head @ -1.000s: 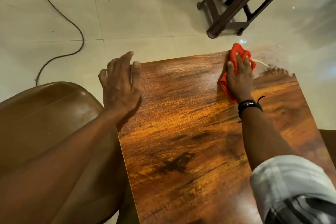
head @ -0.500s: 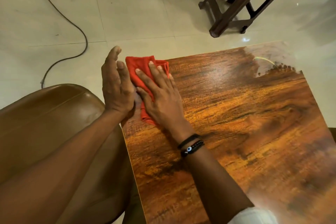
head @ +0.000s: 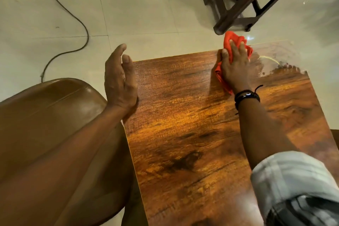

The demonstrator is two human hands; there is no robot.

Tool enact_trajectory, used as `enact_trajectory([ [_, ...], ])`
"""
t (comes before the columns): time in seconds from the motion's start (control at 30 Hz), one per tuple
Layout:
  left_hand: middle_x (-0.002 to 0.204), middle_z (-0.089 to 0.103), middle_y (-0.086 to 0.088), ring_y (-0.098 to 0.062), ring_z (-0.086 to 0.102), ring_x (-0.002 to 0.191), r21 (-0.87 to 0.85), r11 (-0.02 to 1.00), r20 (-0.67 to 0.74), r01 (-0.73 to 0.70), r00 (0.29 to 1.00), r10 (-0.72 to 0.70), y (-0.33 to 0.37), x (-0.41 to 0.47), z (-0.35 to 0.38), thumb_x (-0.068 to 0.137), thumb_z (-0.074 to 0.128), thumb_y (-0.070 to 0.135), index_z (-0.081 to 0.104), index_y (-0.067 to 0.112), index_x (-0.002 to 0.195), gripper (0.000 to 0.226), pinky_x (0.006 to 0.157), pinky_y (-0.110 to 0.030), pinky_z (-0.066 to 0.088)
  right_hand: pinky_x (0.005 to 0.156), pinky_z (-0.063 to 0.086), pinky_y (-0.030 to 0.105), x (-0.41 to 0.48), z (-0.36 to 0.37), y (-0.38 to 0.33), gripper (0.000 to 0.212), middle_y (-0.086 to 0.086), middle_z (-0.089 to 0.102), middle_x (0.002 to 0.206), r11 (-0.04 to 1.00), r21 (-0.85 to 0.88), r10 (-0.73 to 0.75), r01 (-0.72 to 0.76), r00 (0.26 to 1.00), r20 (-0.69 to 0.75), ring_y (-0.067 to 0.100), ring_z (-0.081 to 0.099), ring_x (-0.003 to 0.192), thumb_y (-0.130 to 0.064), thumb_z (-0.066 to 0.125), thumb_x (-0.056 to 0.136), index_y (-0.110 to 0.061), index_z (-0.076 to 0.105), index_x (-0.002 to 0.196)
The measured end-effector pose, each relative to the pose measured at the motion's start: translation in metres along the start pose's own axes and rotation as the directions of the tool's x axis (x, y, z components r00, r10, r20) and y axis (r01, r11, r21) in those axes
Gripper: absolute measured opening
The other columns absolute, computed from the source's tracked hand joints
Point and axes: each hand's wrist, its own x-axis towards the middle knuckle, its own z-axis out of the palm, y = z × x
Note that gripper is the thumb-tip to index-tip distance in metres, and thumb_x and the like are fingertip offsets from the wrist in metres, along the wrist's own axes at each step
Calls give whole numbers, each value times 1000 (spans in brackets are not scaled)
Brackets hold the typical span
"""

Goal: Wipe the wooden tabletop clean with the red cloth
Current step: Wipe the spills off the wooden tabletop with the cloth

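One wooden tabletop point(head: 183, 134), one red cloth point(head: 231, 40), two hands: a left hand point(head: 120, 80) and a right hand point(head: 234, 68); one dark stool point(head: 253, 0), one black cable point(head: 73, 14), one brown chair seat point(head: 45, 115), two black wristbands point(head: 246, 95)

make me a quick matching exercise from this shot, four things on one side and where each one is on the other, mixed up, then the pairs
Things
1. red cloth
2. left hand
3. dark stool
4. black cable

Places
A. on the tiled floor past the table's far edge, upper right
B. trailing across the floor at upper left
C. resting at the tabletop's far left corner
D. under the right hand near the tabletop's far edge

Pairs: 1-D, 2-C, 3-A, 4-B
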Motion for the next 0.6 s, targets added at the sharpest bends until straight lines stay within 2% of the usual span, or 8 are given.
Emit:
enact_trajectory([
  [0.2, 149, 44, 2, -4, 36, 137, -130, 986, 32, 104, 994, -101, 4, 1, -5, 91, 8, 74, 41, 18, 145, 85, 106, -5, 23, 122, 15, 55, -94, 49, -108, 56, 7, 15, 166, 974, 72, -220, 215, 973, 69, 31, 11, 153, -50, 37, 102, -32, 32, 154],
  [0.27, 157, 33, 2, -2, 26, 142, -248, 950, 125, 190, 979, -164, 2, 9, -11, 86, 11, 76, 30, 19, 151, 88, 115, -16, 19, 123, 11, 54, -134, 65, -146, 55, 5, 13, 167, 953, 66, -302, 297, 949, 87, 28, 8, 154, -50, 36, 103, -33, 30, 155],
  [0.37, 164, 15, 6, -2, 14, 147, -384, 864, 239, 326, 939, -248, 2, 19, -25, 69, 17, 95, 14, 21, 156, 114, 122, -32, 15, 125, 6, 49, -184, 76, -170, 55, 4, 12, 167, 932, 60, -362, 357, 926, 109, 25, 6, 154, -47, 39, 104, -33, 27, 155],
  [0.4, 164, 14, 7, -3, 13, 148, -362, 875, 225, 322, 941, -253, 5, 19, -27, 76, 15, 91, 14, 21, 156, 106, 124, -36, 13, 125, 7, 49, -200, 75, -170, 55, 3, 12, 167, 931, 49, -364, 361, 925, 113, 24, 6, 154, -47, 39, 104, -33, 27, 155],
  [0.47, 163, 19, 1, -9, 15, 150, -209, 950, 139, 232, 969, -206, 14, 13, -28, 92, 9, 63, 18, 17, 156, 79, 124, -44, 10, 124, 10, 50, -234, 72, -165, 54, 2, 13, 167, 931, 42, -365, 362, 921, 135, 22, 7, 154, -48, 36, 103, -35, 28, 155],
  [0.5, 162, 23, -3, -14, 17, 150, -107, 981, 111, 160, 983, -148, 19, 9, -24, 95, 8, 55, 21, 14, 155, 73, 123, -47, 11, 123, 12, 50, -251, 68, -158, 53, 1, 14, 167, 932, 38, -363, 361, 920, 145, 21, 7, 154, -49, 37, 103, -36, 30, 154],
  [0.6, 158, 32, -9, -24, 22, 149, 53, 996, 179, -72, 982, 62, 38, -6, -10, 96, 7, 66, 28, 9, 152, 82, 121, -52, 15, 122, 19, 49, -294, 57, -130, 52, 0, 19, 165, 933, 26, -359, 359, 925, 125, 17, 11, 154, -45, 44, 102, -36, 35, 152],
])
